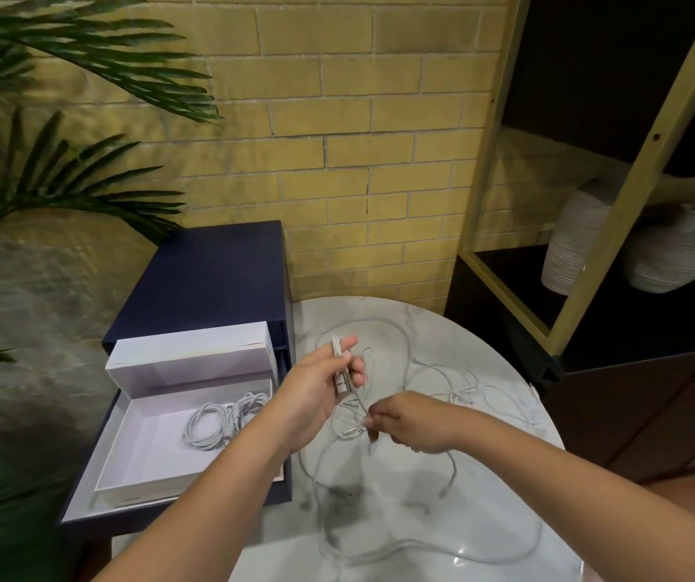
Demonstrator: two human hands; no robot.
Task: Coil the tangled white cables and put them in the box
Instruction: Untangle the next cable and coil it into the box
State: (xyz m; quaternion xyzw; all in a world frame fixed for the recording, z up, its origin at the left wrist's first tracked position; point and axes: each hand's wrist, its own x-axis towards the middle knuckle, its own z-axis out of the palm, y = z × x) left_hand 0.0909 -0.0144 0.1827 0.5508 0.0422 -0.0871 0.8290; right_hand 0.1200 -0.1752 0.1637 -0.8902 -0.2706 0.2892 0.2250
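Forearms: the left forearm (228,476) crosses the box's near right corner, and the right forearm (547,464) lies over the table's right side.
Left hand (316,388): raised above the table's left edge, thumb and curled fingers clamped round a folded bundle (340,367) of white cable.
Right hand (409,422): just beside the left hand and lower, fingertips pinching a thin strand (354,430) that hangs from the bundle; its plug ends show just left of the fingertips.
Tangled cables (442,543): loose white loops spread across the table from the far middle to the near edge, crossing one another beneath both hands.
Table (505,489): round, pale marble top.
Box (127,468): white and open, lid standing up at its far side, just left of the table.
Coiled cables (220,422): already lying inside the box, toward its far right corner.
Drawer (85,510): navy, pulled open from a navy cabinet (211,270), carrying the box.
Beyond: yellow brick wall (358,119), palm fronds (43,170) at left, and two ribbed vases (576,245) on a shelf unit (614,191) at right.
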